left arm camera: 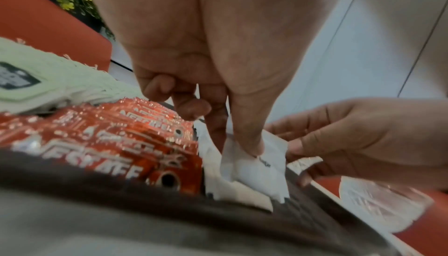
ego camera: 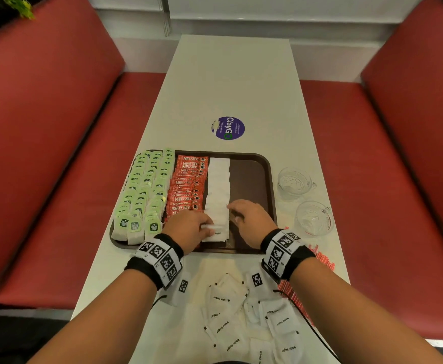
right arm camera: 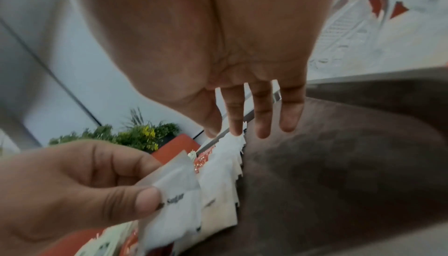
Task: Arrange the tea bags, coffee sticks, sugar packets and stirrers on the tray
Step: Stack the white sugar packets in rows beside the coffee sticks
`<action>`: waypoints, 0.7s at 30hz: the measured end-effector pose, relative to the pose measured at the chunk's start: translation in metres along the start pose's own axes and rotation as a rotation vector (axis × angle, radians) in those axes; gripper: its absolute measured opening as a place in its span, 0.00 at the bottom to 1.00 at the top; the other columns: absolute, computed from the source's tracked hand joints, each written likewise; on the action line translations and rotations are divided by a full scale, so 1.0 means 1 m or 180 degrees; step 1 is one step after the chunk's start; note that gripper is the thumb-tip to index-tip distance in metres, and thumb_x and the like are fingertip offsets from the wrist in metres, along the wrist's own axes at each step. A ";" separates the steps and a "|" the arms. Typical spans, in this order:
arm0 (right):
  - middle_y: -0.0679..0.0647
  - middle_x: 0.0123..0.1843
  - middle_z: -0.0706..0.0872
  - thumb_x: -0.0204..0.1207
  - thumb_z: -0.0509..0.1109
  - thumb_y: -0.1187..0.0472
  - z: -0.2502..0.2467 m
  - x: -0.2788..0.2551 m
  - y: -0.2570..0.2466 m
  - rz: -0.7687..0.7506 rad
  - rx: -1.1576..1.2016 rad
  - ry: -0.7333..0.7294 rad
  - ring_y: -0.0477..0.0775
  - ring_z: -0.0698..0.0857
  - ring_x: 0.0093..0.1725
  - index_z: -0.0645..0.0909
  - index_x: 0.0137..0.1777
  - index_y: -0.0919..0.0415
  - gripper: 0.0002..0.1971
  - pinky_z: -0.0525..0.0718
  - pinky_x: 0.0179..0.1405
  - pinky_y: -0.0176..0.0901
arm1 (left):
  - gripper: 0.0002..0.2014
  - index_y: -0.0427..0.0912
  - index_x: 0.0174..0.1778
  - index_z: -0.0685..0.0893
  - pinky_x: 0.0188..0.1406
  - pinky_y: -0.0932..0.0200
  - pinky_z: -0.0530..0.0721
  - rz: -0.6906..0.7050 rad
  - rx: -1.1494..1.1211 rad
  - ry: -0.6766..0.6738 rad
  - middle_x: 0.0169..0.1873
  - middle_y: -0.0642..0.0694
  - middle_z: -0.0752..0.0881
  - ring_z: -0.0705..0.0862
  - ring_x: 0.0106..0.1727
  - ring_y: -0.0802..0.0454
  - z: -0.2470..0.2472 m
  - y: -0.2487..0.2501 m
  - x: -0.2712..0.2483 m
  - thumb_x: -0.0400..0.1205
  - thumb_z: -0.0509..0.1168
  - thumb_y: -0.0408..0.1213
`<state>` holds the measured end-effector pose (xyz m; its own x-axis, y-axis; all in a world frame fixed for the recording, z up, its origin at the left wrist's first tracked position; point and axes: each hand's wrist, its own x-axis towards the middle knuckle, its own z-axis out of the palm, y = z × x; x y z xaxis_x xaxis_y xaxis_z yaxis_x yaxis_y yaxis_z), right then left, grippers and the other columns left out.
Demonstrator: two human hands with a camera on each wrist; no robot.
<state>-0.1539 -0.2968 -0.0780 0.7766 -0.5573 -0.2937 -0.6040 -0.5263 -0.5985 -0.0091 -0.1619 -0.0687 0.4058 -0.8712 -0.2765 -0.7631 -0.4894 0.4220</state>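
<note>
A brown tray [ego camera: 252,164] holds rows of green tea bags [ego camera: 147,190], red coffee sticks [ego camera: 189,185] and one row of white sugar packets [ego camera: 219,185]. My left hand [ego camera: 206,229] pinches a sugar packet [left arm camera: 257,164] between thumb and fingers at the near end of that row. In the right wrist view the same sugar packet [right arm camera: 179,193] stands tilted over the row. My right hand [ego camera: 235,211] hovers beside the row with straight fingers [right arm camera: 261,124], one fingertip touching the packets' right edge. Loose sugar packets [ego camera: 225,311] and red stirrers [ego camera: 323,258] lie on the table.
Two glass cups [ego camera: 294,179] [ego camera: 313,218] stand right of the tray. A purple round sticker [ego camera: 227,127] lies beyond it on the white table [ego camera: 231,82]. Red bench seats [ego camera: 57,153] flank both sides. The tray's right strip is bare.
</note>
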 end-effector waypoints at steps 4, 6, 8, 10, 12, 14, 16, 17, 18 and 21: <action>0.46 0.89 0.52 0.82 0.62 0.68 0.008 0.006 -0.003 -0.0103 -0.0981 -0.0626 0.64 0.62 0.82 0.71 0.80 0.42 0.30 0.72 0.77 0.66 | 0.14 0.55 0.61 0.87 0.57 0.52 0.80 -0.0033 0.0382 0.0023 0.52 0.47 0.87 0.83 0.55 0.47 0.014 0.000 0.003 0.81 0.69 0.53; 0.47 0.90 0.47 0.83 0.62 0.64 0.009 0.006 -0.005 -0.0096 -0.1287 -0.0868 0.65 0.55 0.84 0.69 0.81 0.39 0.29 0.69 0.77 0.69 | 0.16 0.57 0.62 0.85 0.59 0.50 0.78 -0.0045 0.0523 0.0259 0.54 0.50 0.86 0.80 0.57 0.47 0.018 -0.001 0.003 0.80 0.69 0.55; 0.49 0.90 0.46 0.84 0.61 0.61 0.009 0.004 -0.006 -0.0104 -0.1541 -0.1036 0.66 0.52 0.85 0.67 0.82 0.38 0.28 0.68 0.78 0.70 | 0.18 0.59 0.61 0.83 0.61 0.51 0.75 0.0063 0.0709 0.0507 0.57 0.56 0.84 0.77 0.60 0.50 0.020 -0.002 0.004 0.77 0.71 0.58; 0.50 0.90 0.47 0.85 0.61 0.61 0.010 0.002 -0.007 -0.0072 -0.1692 -0.1096 0.66 0.51 0.86 0.65 0.83 0.38 0.29 0.67 0.79 0.70 | 0.19 0.60 0.60 0.83 0.62 0.51 0.72 0.0118 0.0807 0.0519 0.58 0.59 0.82 0.75 0.62 0.51 0.021 -0.001 0.003 0.75 0.72 0.59; 0.51 0.90 0.46 0.84 0.61 0.62 0.010 0.001 -0.009 -0.0047 -0.1772 -0.1136 0.67 0.50 0.86 0.63 0.84 0.38 0.30 0.65 0.80 0.71 | 0.16 0.61 0.58 0.84 0.63 0.51 0.70 0.0152 0.0918 0.0349 0.59 0.60 0.81 0.73 0.63 0.52 0.023 0.001 0.001 0.76 0.71 0.59; 0.51 0.90 0.46 0.83 0.61 0.63 0.009 0.000 -0.012 -0.0012 -0.1814 -0.1192 0.67 0.49 0.87 0.62 0.84 0.39 0.32 0.63 0.80 0.72 | 0.14 0.61 0.58 0.85 0.63 0.51 0.69 0.0177 0.1030 0.0254 0.60 0.61 0.81 0.72 0.64 0.52 0.025 0.001 0.001 0.78 0.69 0.59; 0.51 0.90 0.47 0.83 0.62 0.64 0.007 -0.001 -0.014 0.0005 -0.1800 -0.1228 0.67 0.49 0.87 0.61 0.85 0.40 0.33 0.62 0.81 0.72 | 0.14 0.61 0.58 0.85 0.62 0.51 0.69 0.0169 0.1032 0.0251 0.60 0.61 0.81 0.72 0.64 0.52 0.026 0.003 0.001 0.79 0.68 0.59; 0.51 0.90 0.47 0.83 0.62 0.65 0.006 -0.002 -0.014 0.0019 -0.1752 -0.1225 0.67 0.50 0.87 0.61 0.85 0.40 0.33 0.63 0.81 0.72 | 0.14 0.61 0.58 0.85 0.62 0.51 0.69 0.0173 0.1023 0.0254 0.60 0.61 0.81 0.72 0.64 0.52 0.025 0.004 0.001 0.79 0.68 0.59; 0.51 0.90 0.49 0.83 0.62 0.65 0.004 -0.003 -0.014 0.0041 -0.1674 -0.1196 0.67 0.51 0.87 0.61 0.85 0.41 0.33 0.64 0.80 0.71 | 0.14 0.61 0.59 0.85 0.62 0.51 0.69 0.0184 0.1021 0.0245 0.60 0.61 0.81 0.73 0.64 0.52 0.025 0.005 0.001 0.79 0.68 0.59; 0.50 0.89 0.56 0.84 0.60 0.64 0.002 -0.008 -0.009 0.0046 -0.1318 -0.0941 0.65 0.60 0.84 0.63 0.84 0.44 0.30 0.70 0.78 0.69 | 0.16 0.61 0.60 0.85 0.62 0.50 0.71 0.0266 0.0949 0.0316 0.60 0.60 0.82 0.74 0.63 0.52 0.021 0.009 -0.003 0.80 0.67 0.60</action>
<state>-0.1544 -0.2865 -0.0713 0.7489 -0.3923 -0.5341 -0.5888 -0.7637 -0.2648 -0.0280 -0.1629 -0.0823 0.3713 -0.9147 -0.1599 -0.9037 -0.3955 0.1642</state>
